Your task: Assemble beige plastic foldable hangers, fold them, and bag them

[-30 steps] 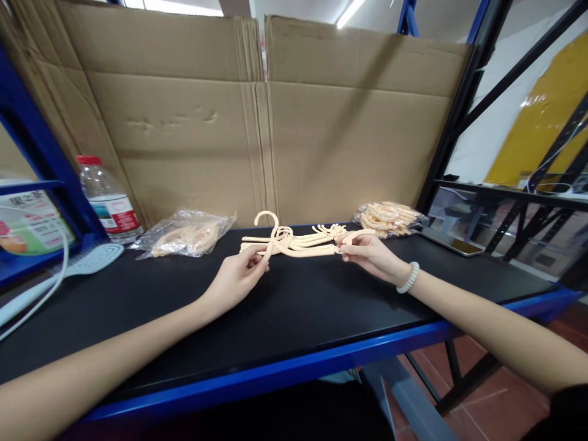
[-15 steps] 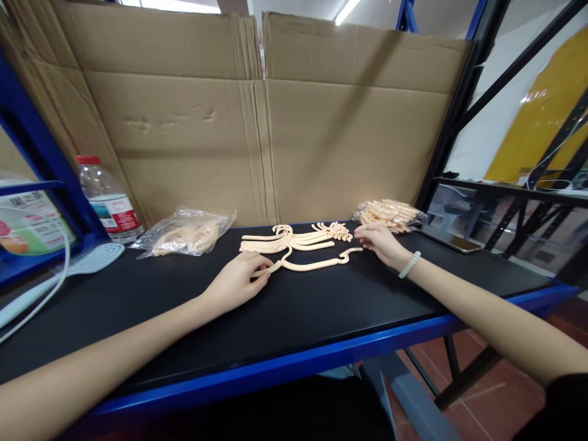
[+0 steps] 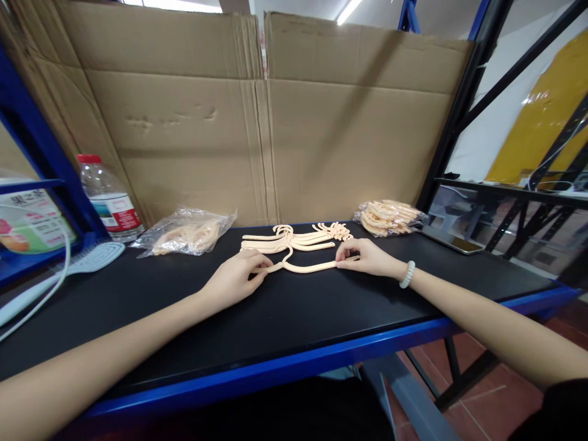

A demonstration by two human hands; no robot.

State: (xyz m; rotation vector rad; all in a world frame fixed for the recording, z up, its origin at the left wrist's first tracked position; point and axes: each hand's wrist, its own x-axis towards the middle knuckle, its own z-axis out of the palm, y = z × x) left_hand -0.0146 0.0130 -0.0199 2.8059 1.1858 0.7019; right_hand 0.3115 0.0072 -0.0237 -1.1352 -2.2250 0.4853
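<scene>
A beige plastic hanger (image 3: 310,267) lies on the black tabletop (image 3: 285,331), its hook rising at the middle. My left hand (image 3: 234,271) has its fingers closed around the left arm of the hanger. With thumb and fingertips, my right hand (image 3: 367,258) pinches the right end of the hanger, covering it. Just behind, a stack of loose hanger arms (image 3: 264,244) lies in a row, some with hooks. A heap of small beige hook pieces (image 3: 339,231) sits to the right of the stack.
On the left are a clear bag of beige parts (image 3: 188,233), a water bottle (image 3: 113,202) with red cap and a pale blue hairbrush (image 3: 98,257). Another bag of parts (image 3: 390,216) and a phone (image 3: 452,240) lie right. Cardboard (image 3: 349,122) walls the back.
My right hand has moved left and toward me from the small hook-shaped piece's outer tip, and now grips the hanger's right end. My left hand has stayed nearly still, holding the left arm.
</scene>
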